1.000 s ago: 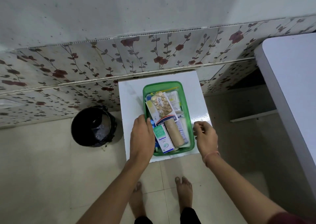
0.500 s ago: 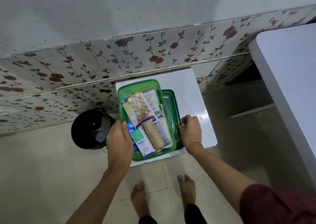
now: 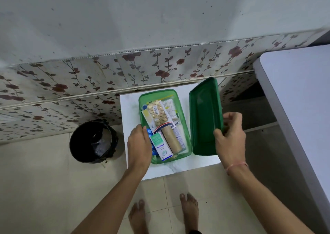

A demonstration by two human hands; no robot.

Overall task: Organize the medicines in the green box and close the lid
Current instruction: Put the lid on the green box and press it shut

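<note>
This looked like a room in a home. A pale tiled floor [image 3: 35, 189] met a stained wall [image 3: 125, 19] with rose-patterned panelling [image 3: 160, 64] at twelve o'clock. A black bin [image 3: 93, 140] with a liner stood at nine o'clock, a white table [image 3: 303, 99] at three, and bare feet [image 3: 189, 210] at six.

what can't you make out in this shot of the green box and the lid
- Head view: the left hand covers the near-left corner of the green box, hiding what lies there apart from a bit of blue.
- The items under the blister strip, carton and cardboard roll are buried.
- Small print on the packs is too small to read.
- The lid's outer face is turned away; the right hand hides its edge.
</note>
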